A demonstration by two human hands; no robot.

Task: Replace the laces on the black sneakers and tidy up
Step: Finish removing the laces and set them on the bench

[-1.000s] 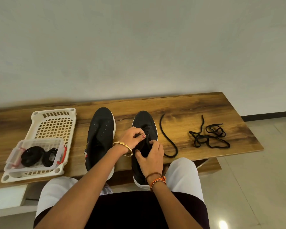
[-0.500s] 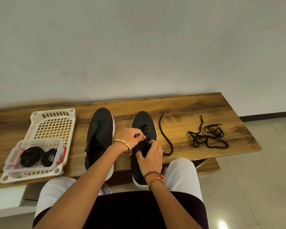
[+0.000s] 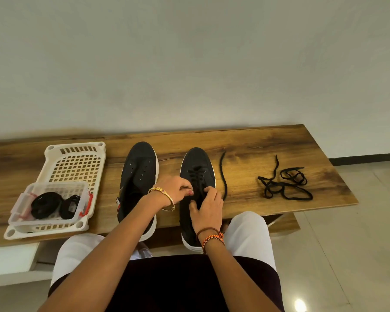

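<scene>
A seated person works a black lace through the right-hand black sneaker on a wooden counter, toe pointed at the wall and heel hanging over the near edge, a position that seems chosen to bring the eyelets within easy reach. The left hand pinches the lace at the eyelet rows, its grip closed on the cord; the right hand rests over the tongue with fingers curled on the lace opposite, apparently steadying the shoe while drawing the cord snug. The upper crossings are already threaded. One free end of the lace trails across the wood just beside the shoe.

The other black sneaker stands just to the left, eyelets bare, its turn probably next. A tangled pile of black laces lies well apart to the right, likely the removed pair awaiting tidying. At far left a white perforated tray carries a clear plastic box holding coiled black items, possibly spare laces. Nothing blocks the hands, though the trailing end could snag under the right wrist.
</scene>
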